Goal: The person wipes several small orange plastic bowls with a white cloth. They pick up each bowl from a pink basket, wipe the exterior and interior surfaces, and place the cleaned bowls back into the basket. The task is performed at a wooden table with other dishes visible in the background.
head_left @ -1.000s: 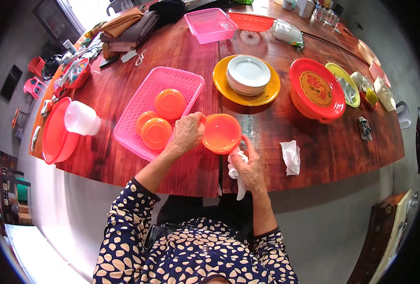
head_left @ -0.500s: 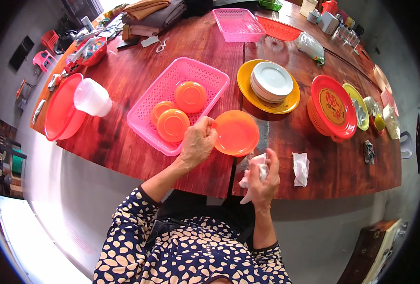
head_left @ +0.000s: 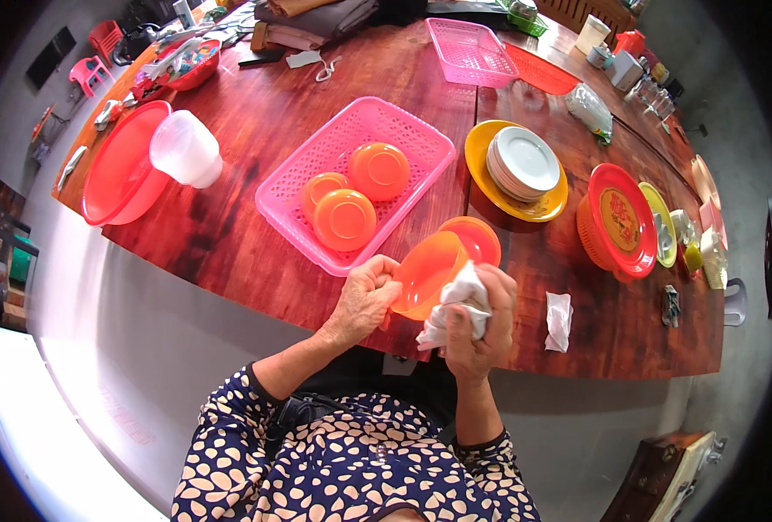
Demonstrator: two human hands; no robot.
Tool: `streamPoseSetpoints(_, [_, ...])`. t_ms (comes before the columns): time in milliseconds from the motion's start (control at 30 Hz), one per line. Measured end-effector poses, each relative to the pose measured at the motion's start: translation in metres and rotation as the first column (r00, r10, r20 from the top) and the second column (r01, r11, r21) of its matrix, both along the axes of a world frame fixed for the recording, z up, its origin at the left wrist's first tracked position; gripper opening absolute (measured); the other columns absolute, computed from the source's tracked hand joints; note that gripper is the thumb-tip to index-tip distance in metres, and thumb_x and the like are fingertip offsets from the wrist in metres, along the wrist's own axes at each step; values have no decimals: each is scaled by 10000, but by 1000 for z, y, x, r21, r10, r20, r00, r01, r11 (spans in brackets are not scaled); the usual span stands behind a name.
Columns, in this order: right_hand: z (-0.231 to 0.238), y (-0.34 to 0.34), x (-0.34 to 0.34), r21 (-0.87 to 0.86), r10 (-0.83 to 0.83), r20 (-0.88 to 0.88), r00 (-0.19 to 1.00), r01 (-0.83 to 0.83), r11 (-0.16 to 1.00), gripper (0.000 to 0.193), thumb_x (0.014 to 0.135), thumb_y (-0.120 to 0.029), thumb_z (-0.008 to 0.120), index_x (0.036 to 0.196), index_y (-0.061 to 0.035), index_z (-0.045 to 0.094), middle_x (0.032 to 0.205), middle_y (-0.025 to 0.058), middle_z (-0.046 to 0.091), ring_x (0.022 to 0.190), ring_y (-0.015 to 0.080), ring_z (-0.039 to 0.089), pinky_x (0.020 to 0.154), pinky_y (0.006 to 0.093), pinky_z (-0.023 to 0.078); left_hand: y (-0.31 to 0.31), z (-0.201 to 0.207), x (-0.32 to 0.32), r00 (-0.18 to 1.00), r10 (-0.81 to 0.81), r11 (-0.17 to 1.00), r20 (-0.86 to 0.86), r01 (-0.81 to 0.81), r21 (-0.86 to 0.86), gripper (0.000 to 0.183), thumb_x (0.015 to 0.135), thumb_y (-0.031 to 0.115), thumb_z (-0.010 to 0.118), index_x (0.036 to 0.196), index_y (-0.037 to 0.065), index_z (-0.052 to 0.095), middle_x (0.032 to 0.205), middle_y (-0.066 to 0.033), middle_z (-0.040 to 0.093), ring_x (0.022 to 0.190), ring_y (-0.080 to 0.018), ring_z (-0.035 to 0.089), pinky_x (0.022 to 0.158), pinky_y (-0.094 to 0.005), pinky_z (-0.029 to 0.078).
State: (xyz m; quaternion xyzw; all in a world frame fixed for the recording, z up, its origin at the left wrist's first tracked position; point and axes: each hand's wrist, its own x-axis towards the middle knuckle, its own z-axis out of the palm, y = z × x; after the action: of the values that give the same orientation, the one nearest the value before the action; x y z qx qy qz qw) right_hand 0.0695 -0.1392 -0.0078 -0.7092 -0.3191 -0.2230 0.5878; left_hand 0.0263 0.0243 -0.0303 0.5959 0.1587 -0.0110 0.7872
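My left hand (head_left: 362, 303) pinches the rim of an orange bowl (head_left: 419, 277), held tilted above the table's near edge. A crumpled white tissue (head_left: 463, 300) is gripped in my right hand (head_left: 483, 335) against the bowl's right rim. Just behind, partly covered by the held bowl, another round orange dish (head_left: 480, 237) rests on the wood. To the left stands a pink perforated basket (head_left: 283, 224). Inside it lie three orange bowls (head_left: 344, 219), bottoms up.
A yellow plate (head_left: 479, 165) bears stacked white plates (head_left: 527, 158). Right of it is a red basket (head_left: 597, 239) with a red lid-like top. Another white tissue (head_left: 558, 322) lies near the front edge. At left stand a red basin (head_left: 123, 178) and a translucent white pitcher (head_left: 186, 150).
My left hand has raised and tilted the orange bowl, baring an orange dish behind it. My right hand has brought the tissue up to the bowl's rim. The view has shifted slightly.
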Motion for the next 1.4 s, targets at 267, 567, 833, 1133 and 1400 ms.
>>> streamPoseSetpoints(267, [13, -32, 25, -121, 460, -239, 855, -496, 860, 443, 646, -195, 708, 1067, -63, 675, 1242, 200, 552, 1267, 402, 429, 1019, 496, 338, -10, -2, -18, 993, -112, 994, -45, 111, -24, 137, 856, 15, 512, 987, -18, 536, 668, 11, 568, 485, -28, 477, 424, -179, 394])
streamPoseSetpoints(567, [-14, -71, 11, 86, 406, -263, 875, -398, 913, 168, 613, -101, 658, 729, -10, 578, 642, 70, 531, 626, 218, 541, 840, 439, 432, -23, -20, -10, 978, -183, 977, -104, 170, -126, 308, 939, 235, 551, 1134, -1, 519, 784, -34, 574, 568, -73, 558, 462, -186, 462])
streamPoseSetpoints(833, [6, -101, 5, 94, 306, -173, 936, -294, 951, 205, 582, -160, 657, 682, -11, 558, 608, 68, 500, 585, 221, 484, 736, 411, 406, -38, -53, 77, 982, -87, 980, -165, 114, 161, 540, 891, 211, 539, 1351, 18, 335, 1117, -148, 566, 781, -205, 664, 491, -294, 555])
streamPoseSetpoints(1133, [-1, -129, -6, 152, 249, -227, 942, -218, 964, 244, 575, -199, 659, 667, -3, 548, 600, 67, 493, 581, 215, 472, 727, 410, 405, -65, -42, 64, 981, -192, 968, 15, 187, 165, 467, 810, 58, 427, 1268, -30, 444, 988, -164, 605, 693, -218, 652, 430, -288, 536])
streamPoseSetpoints(1400, [-12, -125, 7, 9, 64, -137, 988, -63, 998, 160, 618, -99, 654, 718, -17, 560, 627, 66, 502, 593, 230, 483, 749, 421, 418, -28, -38, 16, 973, -187, 951, -136, 214, 222, 490, 829, 71, 437, 1312, -8, 430, 1166, -194, 491, 844, -271, 632, 477, -295, 559])
